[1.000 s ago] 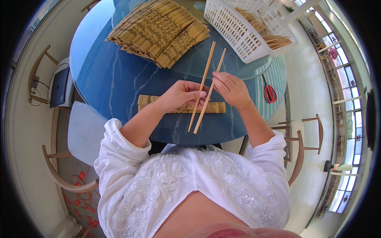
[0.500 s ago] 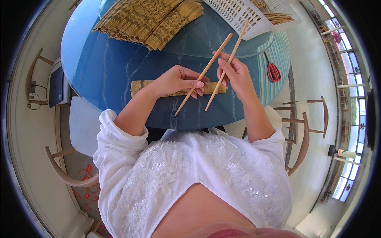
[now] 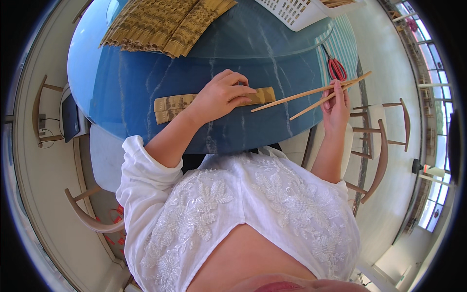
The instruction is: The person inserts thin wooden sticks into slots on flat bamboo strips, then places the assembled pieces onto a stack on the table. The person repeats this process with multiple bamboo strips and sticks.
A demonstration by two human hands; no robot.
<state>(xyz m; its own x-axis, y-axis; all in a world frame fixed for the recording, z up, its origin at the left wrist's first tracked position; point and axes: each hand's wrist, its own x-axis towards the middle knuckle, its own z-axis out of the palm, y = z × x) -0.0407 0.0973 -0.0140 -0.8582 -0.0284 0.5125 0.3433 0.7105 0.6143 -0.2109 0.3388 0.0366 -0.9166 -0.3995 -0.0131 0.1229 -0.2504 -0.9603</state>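
Blue table [image 3: 126, 92]: chopsticks [image 3: 311, 95] in right hand [image 3: 336, 104].

table [image 3: 146, 97]: big, round and blue, with pale streaks like marble
sleeves near the middle [image 3: 170, 104]: flat tan paper sleeves lie side by side, and the left hand [image 3: 221, 95] rests on top of them
far left pile [image 3: 163, 22]: lots of the same tan paper sleeves, spread out like a fan
far right basket [image 3: 301, 9]: white plastic with small holes, partly cut off by the top edge
right edge scissors [image 3: 335, 68]: red handles, and they seem to sit on a striped mat [image 3: 343, 46], though it is hard to see there
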